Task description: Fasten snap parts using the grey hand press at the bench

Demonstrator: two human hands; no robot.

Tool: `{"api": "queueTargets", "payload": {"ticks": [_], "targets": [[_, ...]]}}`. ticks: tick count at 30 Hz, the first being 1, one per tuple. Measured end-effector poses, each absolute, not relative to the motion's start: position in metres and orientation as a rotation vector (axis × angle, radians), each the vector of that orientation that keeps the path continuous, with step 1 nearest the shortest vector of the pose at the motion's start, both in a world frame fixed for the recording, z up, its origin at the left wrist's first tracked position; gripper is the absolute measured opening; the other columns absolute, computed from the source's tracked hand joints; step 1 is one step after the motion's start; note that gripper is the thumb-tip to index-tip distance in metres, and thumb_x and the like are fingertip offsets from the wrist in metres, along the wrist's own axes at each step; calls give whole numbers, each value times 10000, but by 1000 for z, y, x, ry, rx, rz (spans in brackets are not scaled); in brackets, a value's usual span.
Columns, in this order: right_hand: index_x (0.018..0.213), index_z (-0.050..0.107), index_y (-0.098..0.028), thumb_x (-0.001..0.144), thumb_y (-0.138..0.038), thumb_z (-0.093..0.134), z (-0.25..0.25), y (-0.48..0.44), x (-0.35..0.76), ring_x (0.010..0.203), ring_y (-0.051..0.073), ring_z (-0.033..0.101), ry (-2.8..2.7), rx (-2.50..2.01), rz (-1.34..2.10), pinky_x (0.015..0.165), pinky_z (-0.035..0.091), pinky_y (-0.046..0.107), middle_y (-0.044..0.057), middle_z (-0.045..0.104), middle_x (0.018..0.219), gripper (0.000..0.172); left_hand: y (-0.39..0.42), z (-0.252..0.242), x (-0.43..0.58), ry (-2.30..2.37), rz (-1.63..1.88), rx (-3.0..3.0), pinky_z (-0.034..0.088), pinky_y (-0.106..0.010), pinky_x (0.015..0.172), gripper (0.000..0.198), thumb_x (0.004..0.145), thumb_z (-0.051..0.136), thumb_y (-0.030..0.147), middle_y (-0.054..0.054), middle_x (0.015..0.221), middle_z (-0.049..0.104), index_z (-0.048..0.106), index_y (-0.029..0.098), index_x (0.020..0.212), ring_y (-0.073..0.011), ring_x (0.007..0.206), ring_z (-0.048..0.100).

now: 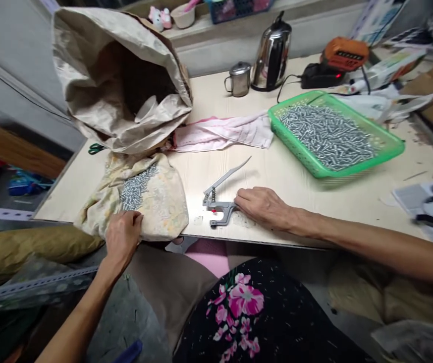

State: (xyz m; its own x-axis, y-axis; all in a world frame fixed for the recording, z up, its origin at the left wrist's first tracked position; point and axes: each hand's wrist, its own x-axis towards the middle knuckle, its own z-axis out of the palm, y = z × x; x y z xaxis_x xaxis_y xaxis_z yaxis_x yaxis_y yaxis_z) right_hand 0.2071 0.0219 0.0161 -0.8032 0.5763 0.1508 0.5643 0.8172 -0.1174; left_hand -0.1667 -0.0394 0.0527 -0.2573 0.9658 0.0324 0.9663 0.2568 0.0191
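My right hand [264, 206] is wrapped round the lower handle of grey metal snap pliers [226, 216] near the table's front edge. Their upper lever [229, 175] is raised, a spring stands at its base, and a small red piece shows in the jaw. My left hand [123, 233] rests at the front of a yellowish patterned cloth [167, 201], its fingers bunched together just below a pile of small silvery metal pieces [137, 189]. Whatever those fingers pinch is hidden.
A green plastic basket [368, 174] holds many small metal pieces at right. A big paper sack [84, 60] gapes at back left. A pink-white towel [224, 133], metal mug [239, 80], kettle [273, 53], orange battery on a charger [345, 53] and scissors [96, 148] lie around.
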Motion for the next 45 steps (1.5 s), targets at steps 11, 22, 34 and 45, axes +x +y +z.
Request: {"api": "queueTargets", "payload": {"ticks": [11, 22, 34, 45], "targets": [[852, 569, -168, 1011, -105, 337, 26, 5, 212, 663, 164, 397, -2798, -871, -51, 653, 255, 336, 50, 566, 794, 288, -46, 42, -27, -3179, -1329, -2164, 471, -238, 564, 428, 700, 700, 528, -41, 711, 694, 733, 130, 852, -139, 615, 583], [833, 565, -160, 990, -65, 341, 16, 9, 212, 661, 163, 409, -2741, -841, -15, 642, 270, 324, 48, 558, 781, 289, -37, 34, -20, -3338, -1176, -2186, 369, -203, 473, 407, 654, 730, 511, -4, 582, 628, 710, 122, 773, -99, 508, 505], [882, 545, -179, 956, -49, 368, 10, 14, 209, 722, 175, 453, -2793, -871, 260, 652, 313, 321, 44, 575, 855, 233, -15, 51, -18, -3740, -507, -2103, 367, -184, 439, 150, 748, 706, 244, 43, 422, 527, 640, 124, 685, -63, 376, 431], [1403, 412, -76, 675, -660, 753, 29, 67, 216, 1343, 436, 343, -2950, -935, 271, 1060, 307, 583, 260, 430, 1437, 993, -14, 52, -15, -3772, -481, -2051, 352, -184, 427, 183, 764, 724, 231, 50, 411, 512, 626, 122, 654, -56, 349, 412]]}}
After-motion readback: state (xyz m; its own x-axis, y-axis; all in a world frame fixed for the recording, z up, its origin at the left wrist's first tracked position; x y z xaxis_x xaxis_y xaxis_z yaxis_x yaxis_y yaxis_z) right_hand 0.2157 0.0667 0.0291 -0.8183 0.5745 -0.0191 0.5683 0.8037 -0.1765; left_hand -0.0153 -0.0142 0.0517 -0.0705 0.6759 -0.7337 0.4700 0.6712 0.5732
